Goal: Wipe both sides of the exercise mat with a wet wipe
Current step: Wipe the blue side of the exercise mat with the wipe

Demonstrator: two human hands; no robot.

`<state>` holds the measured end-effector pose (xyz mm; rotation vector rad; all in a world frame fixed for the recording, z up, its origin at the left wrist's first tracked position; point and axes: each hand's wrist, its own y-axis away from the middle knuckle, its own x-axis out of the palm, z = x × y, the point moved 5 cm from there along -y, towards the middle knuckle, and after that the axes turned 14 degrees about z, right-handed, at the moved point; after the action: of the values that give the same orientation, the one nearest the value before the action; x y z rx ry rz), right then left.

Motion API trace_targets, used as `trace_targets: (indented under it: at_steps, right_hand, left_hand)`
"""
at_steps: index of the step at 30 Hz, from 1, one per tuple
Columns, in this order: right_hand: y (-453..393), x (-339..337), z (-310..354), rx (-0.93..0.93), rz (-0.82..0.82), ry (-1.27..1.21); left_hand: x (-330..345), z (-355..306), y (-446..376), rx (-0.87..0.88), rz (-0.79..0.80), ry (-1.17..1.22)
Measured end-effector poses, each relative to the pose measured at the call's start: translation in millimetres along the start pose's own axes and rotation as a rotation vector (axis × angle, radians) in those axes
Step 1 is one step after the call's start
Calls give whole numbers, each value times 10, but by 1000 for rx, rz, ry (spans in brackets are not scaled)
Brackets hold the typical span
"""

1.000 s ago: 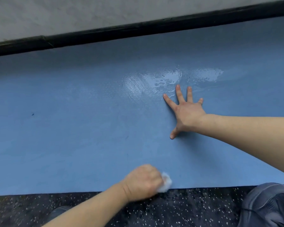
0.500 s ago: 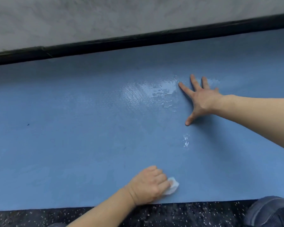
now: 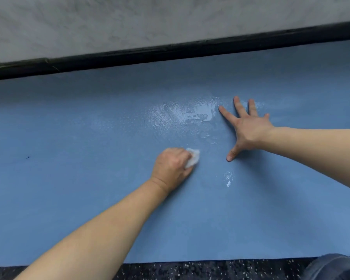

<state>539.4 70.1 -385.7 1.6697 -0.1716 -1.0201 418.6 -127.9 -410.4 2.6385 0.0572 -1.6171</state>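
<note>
A blue exercise mat (image 3: 79,188) lies flat on the floor and fills most of the view. My left hand (image 3: 171,168) grips a small crumpled white wet wipe (image 3: 193,158) and presses it on the mat near the middle. My right hand (image 3: 247,126) lies flat on the mat to the right of it, fingers spread. A shiny wet patch (image 3: 182,116) spreads just left of my right fingers, and a small wet streak (image 3: 228,178) shows below my right thumb.
A black baseboard strip (image 3: 170,53) runs along the mat's far edge under a grey wall (image 3: 150,21). Dark speckled flooring (image 3: 210,269) borders the near edge. A grey-clad knee (image 3: 335,267) shows at the bottom right. A tiny dark speck (image 3: 27,157) sits on the mat's left.
My left hand has slid the wipe from the mat's near edge up toward the middle. My right hand stays flat on the mat, having shifted a little to the right.
</note>
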Motion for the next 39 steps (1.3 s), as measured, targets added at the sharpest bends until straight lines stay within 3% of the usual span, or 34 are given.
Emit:
trace_targets:
  at_steps: [3,4,6,8,9,10,11,13,15,16,20,21,23,25,26,27,28,31,32,33,34,37,38,39]
  right_hand:
    - [-7,8,-13,3,0,4]
    - [-12,4,-15,2,1,4]
    - [-18,-3,-15,-5,4,1]
    - [-29,10,-14,-10,5,-3]
    - [-35,16,-15,-10,6,-4]
    - [-41,13,-16,-9,5,-2]
    - [-45,11,-18,-9,6,1]
    - [-52,14,-25,-12,3,4]
    - [-59,13,-30,-13,2,4]
    - [-64,14,-31,-14,4,6]
    - [-87,22,-26,-9,5,17]
    - [-90,21,-30,-7,4,24]
    - [-93,21,-36,-8,2,32]
    - [-93,25,-46,-10,-10,37]
    - [-95,27,-47,-14,-16,41]
    - [-101,24,-48,-19,-21,42]
    - [-106,21,-47,-24,-22,41]
    - [-111,26,-45,-22,-33,50]
    - [-114,31,-42,-21,-33,54]
    - [-116,29,-42,-22,-32,55]
    - [-117,23,-45,-23,-34,53]
    - [-116,14,-65,-28,-37,56]
    - [-117,24,-73,-29,-43,61]
    - [-110,33,-78,-34,-52,72]
  left_hand:
    - [298,-582,30,480,276,-98]
    - [288,-538,-50,506,330,-157]
    - [67,-115,-350,211,215,-201]
    - [-285,415,-513,-192,-32,-168]
    - [-358,530,-512,-309,-83,-134]
    - [-338,495,-510,-310,-80,-92]
    - [-226,330,-516,-188,-41,-68]
    - [60,-180,-483,220,136,-95]
    - [130,-300,-521,430,289,-214]
    - [40,-152,-649,359,256,-284]
    - [-607,880,-899,-486,-59,-215]
    - [-604,878,-865,-533,-96,-156]
    - [-380,454,-907,-256,-43,-72]
    - [-9,-156,-842,221,228,-105]
    - [77,-244,-824,361,347,-215]
    - [8,-146,-914,381,359,-304]
    - [-155,95,-1062,234,303,-368]
    - [-786,1069,-1284,-509,32,-309]
    - [-840,1184,-1246,-626,-16,-260]
    - [-810,1106,-1233,-601,-54,-220]
    - [-704,894,-1274,-468,-36,-170]
    - [-104,183,-1215,216,330,-168]
    - [-77,192,-1247,315,400,-215]
    - [-181,330,-1370,281,358,-228]
